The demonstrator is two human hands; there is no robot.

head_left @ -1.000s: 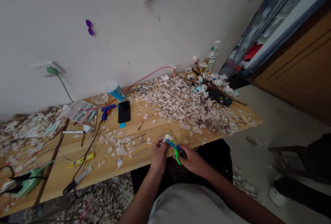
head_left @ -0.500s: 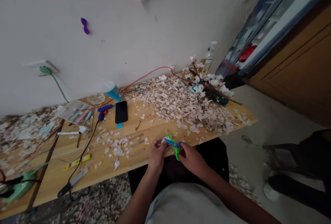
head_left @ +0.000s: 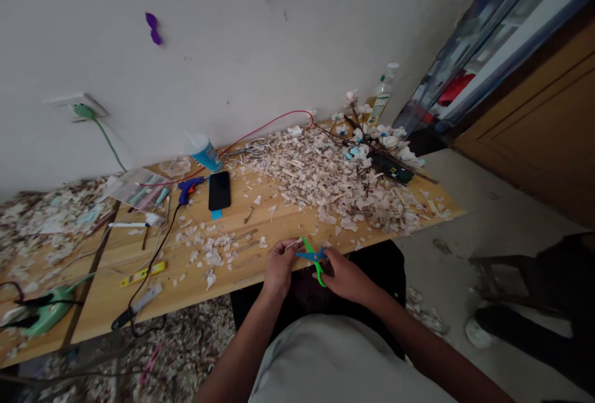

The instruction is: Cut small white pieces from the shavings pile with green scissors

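Observation:
Blue and green scissors (head_left: 313,256) are in my right hand (head_left: 343,273), whose fingers wrap round the handles. Their blades stand apart and point toward my left hand (head_left: 279,266). Pinched in the left fingers is a small pale scrap (head_left: 294,244), thin like paper or shell; its exact kind is too small to make out. Both hands are over the table's front edge, close together above my lap. A heap of pale scraps (head_left: 320,173) lies on the wooden table beyond them.
White-flowered branches (head_left: 372,142) and a bottle (head_left: 380,99) stand at the back right. On the left are a phone (head_left: 219,191), blue glue gun (head_left: 189,189), blue cup (head_left: 206,154), yellow cutter (head_left: 143,273), knife (head_left: 137,307) and green power strip (head_left: 49,311). Someone's leg (head_left: 520,335) shows at right.
The scissors have turned slightly and their blades are spread wider. The pale scrap in my left fingers shows at a different angle. The camera view has shifted a little.

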